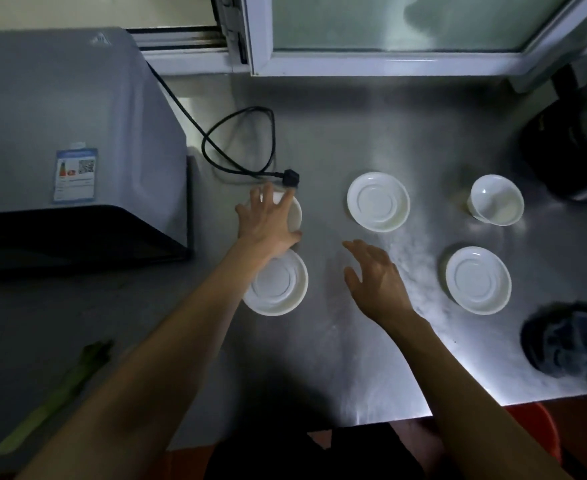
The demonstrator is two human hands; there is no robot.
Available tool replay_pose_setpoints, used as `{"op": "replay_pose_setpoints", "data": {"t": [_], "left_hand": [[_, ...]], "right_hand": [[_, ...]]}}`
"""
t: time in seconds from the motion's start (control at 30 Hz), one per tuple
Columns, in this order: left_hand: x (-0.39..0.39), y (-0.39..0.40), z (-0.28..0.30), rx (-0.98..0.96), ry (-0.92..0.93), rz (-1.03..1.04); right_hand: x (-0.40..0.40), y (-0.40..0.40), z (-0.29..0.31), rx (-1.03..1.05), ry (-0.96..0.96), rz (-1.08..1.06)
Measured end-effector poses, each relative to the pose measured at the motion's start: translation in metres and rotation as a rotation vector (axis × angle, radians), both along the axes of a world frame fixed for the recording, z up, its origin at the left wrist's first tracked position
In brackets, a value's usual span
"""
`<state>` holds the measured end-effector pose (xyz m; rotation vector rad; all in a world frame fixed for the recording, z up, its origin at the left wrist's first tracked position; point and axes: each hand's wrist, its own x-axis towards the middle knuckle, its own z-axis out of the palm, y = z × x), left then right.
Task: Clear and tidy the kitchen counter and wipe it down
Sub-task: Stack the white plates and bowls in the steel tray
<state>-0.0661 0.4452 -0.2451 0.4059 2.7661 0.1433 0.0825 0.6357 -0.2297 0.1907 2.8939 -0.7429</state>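
Steel tabletop [371, 140] under a window, dimly lit, carries scattered white crockery.

Item in hand: a small white bowl [294, 211] at the far left of the crockery group, just in front of a black plug [291, 177] and its looped cord [236, 140]. The left hand [268, 225] lies over it from the near side, fingers [258, 195] spread across the rim and thumb against the right edge; the grip looks like a claw hold from above, though whether the bowl has left the surface cannot be told. The bowl is round, so no long axis governs the lift. Glazed and smooth, it appears empty where visible.

Directly nearer the person, touching or just beside the bowl, sits a white saucer [278, 289], partly under the left forearm. The likely next move is stacking, and the bowl lies straight beyond that saucer.

The right hand [375, 278] hovers above bare steel between the two columns of dishes, fingers loosely spread, holding nothing. It is nearer a second saucer [378, 201] beyond it, and a third saucer [478, 279] to its right. A second bowl [497, 199] stands at the far right.

Periphery: a grey appliance [77, 133] at left, a dark cloth [569, 344] at the right edge, a green stalk [56, 393] near left.
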Motion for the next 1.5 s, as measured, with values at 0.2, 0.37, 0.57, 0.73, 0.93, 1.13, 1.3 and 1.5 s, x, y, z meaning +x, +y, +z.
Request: {"op": "replay_pose_setpoints", "data": {"t": [0.2, 0.37, 0.57, 0.73, 0.93, 1.13, 1.3, 1.5], "left_hand": [[0.022, 0.053, 0.019, -0.011, 0.058, -0.004], [0.038, 0.111, 0.031, 0.007, 0.130, -0.042], [0.049, 0.188, 0.034, 0.049, 0.164, -0.152], [0.059, 0.231, 0.026, 0.045, 0.145, -0.202], [0.060, 0.265, 0.020, 0.027, 0.089, -0.245], [0.057, 0.284, 0.018, 0.002, 0.027, -0.214], [0.052, 0.290, 0.014, -0.020, -0.007, -0.201], [0.058, 0.295, 0.013, -0.032, 0.007, -0.187]], "right_hand": [[-0.017, 0.057, -0.001, -0.019, 0.051, 0.010], [-0.026, 0.122, 0.009, -0.011, 0.086, -0.045], [-0.026, 0.204, 0.005, 0.079, 0.055, -0.152], [-0.023, 0.253, -0.006, 0.137, 0.023, -0.187], [-0.042, 0.283, -0.022, 0.138, -0.054, -0.195], [-0.069, 0.300, -0.039, 0.158, -0.082, -0.209], [-0.090, 0.313, -0.044, 0.179, -0.111, -0.206], [-0.094, 0.316, -0.047, 0.137, -0.162, -0.159]]}}
